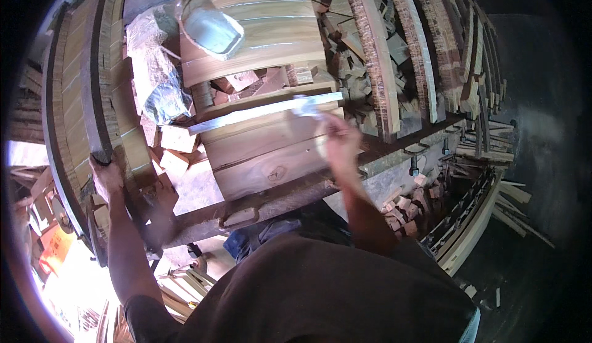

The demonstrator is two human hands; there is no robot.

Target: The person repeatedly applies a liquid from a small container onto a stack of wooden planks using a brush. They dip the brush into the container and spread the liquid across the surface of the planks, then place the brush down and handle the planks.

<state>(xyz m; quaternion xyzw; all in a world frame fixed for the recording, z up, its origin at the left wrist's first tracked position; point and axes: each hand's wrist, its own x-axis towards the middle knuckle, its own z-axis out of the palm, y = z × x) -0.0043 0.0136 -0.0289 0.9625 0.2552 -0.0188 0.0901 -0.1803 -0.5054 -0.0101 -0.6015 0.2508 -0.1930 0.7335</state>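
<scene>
My right hand (340, 138) is closed around a glue brush (306, 105), whose pale tip is blurred by motion. Its tip touches the white-coated edge of a narrow board (262, 111) that stands on edge over flat light-wood boards (265, 158). At the left, my left hand (107, 176) grips the near end of a long dark-edged plank (98, 78). An open tub (213, 32) of whitish glue rests on the joined boards (271, 10) beyond. Thin white lines run along the seams of those boards.
A crumpled clear plastic bag (151, 65) lies left of the boards among wood offcuts (179, 142). Several long bars (376, 47) run away at the right. A dark metal rail (290, 189) crosses in front of me, and wood blocks (410, 213) are piled below it.
</scene>
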